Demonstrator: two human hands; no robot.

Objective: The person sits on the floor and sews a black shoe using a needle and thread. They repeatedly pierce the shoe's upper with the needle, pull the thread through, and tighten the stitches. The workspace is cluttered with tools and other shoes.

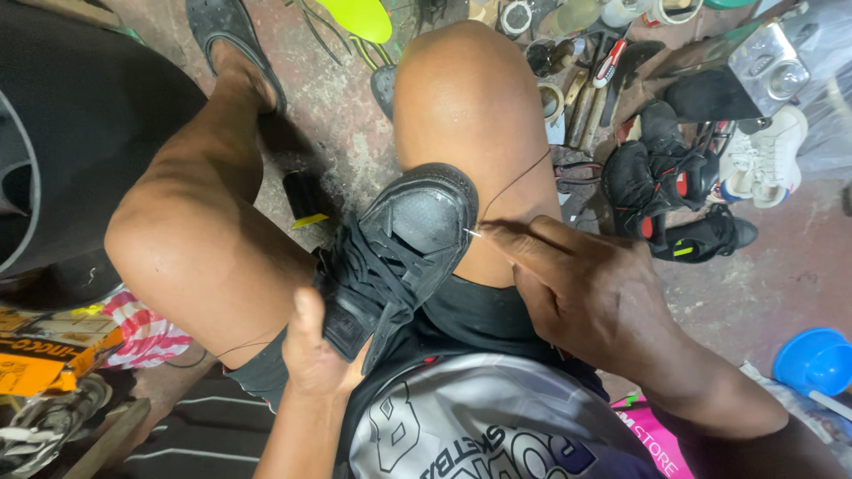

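A black lace-up shoe (404,248) rests between my bare knees, toe pointing up and away. My left hand (312,350) grips it from below at the heel and laced side. My right hand (581,288) pinches a thin metal needle (473,233) at the edge of the toe cap. A dark thread (515,182) runs from the needle up across my right knee. Another stretch of the thread (240,349) crosses my left thigh.
Several black shoes (661,173) and a white sneaker (765,155) lie on the floor at the right. Hand tools (590,89) and tape rolls lie beyond my right knee. A blue plastic bowl (812,359) sits at the right edge; a black sandal (232,40) is on my left foot.
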